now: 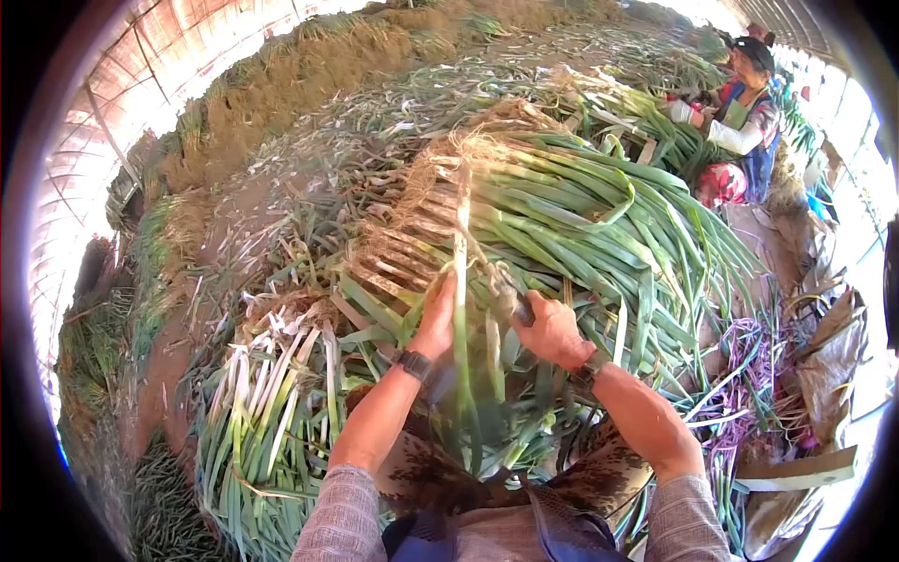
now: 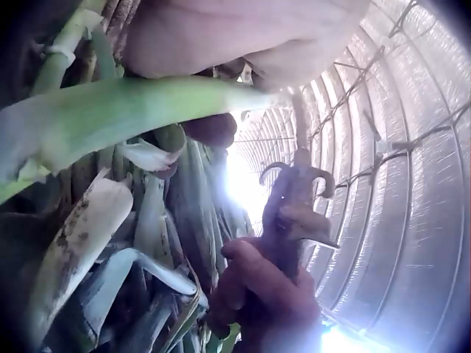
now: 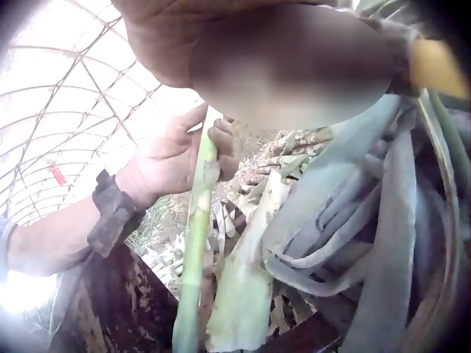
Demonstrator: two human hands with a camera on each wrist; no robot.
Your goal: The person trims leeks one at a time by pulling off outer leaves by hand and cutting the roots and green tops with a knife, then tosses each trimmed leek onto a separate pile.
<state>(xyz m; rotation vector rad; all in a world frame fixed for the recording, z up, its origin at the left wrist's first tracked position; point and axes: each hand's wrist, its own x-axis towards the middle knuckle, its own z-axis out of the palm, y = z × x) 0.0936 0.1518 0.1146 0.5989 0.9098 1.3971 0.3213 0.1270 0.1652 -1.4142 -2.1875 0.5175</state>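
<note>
My left hand [image 1: 435,318] [image 3: 173,162] grips one long leek [image 1: 461,323] [image 3: 193,250] by its pale stem, roots up and green leaves hanging down. In the left wrist view that leek [image 2: 140,110] crosses close to the lens. Just right of it in the head view, my right hand [image 1: 554,332] [image 2: 268,294] has its fingers curled round a dark tool [image 2: 283,213] with small curved prongs at its top. The tool's working end is blurred in the head view. Beyond both hands lies a large pile of leeks [image 1: 571,215], roots to the left.
Another bundle of leeks [image 1: 272,412] lies at the lower left. Loose leaves and trimmings [image 1: 309,178] cover the ground behind. A person in a dark cap [image 1: 749,122] sits at the upper right. Purple strands [image 1: 740,375] and crumpled sheeting [image 1: 833,347] lie at the right.
</note>
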